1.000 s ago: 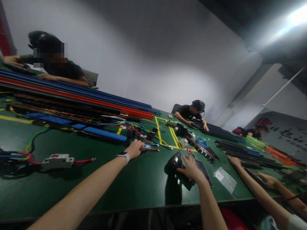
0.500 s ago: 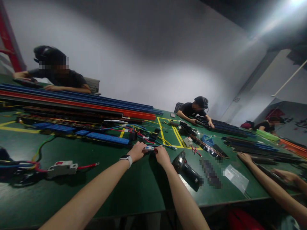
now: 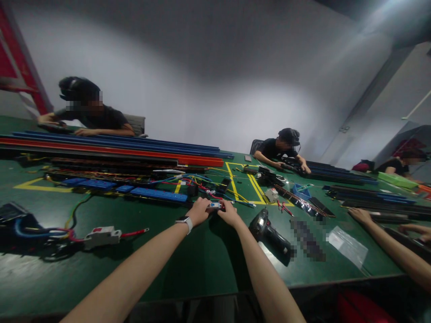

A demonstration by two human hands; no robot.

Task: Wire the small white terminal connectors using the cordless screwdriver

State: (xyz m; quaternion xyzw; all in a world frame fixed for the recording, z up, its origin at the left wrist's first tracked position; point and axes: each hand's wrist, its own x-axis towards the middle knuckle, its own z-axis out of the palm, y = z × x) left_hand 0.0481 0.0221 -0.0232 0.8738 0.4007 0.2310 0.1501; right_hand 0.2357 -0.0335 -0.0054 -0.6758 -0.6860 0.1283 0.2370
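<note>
While both our arms reach forward over the green table [image 3: 188,273], our left hand [image 3: 199,211], with a watch [image 3: 184,220] at its wrist, pinches the left end of a small white switch [image 3: 214,205] with a blue patch on it. Our right hand [image 3: 229,213] has its fingers closed on the opposite end, beside a bit of red; we cannot tell whether the switch touches the table. It sits between our hands, near the right end of the blue power strip [image 3: 160,194] and just in front of the tangled wires [image 3: 195,179]. To our right a black drill [image 3: 271,235] lies on its side, with a clear plastic bag [image 3: 348,246] farther along, near a neighbour's hand [image 3: 359,215]. Well to our left rests a larger white switch [image 3: 102,236] with a red lead [image 3: 134,233].
</note>
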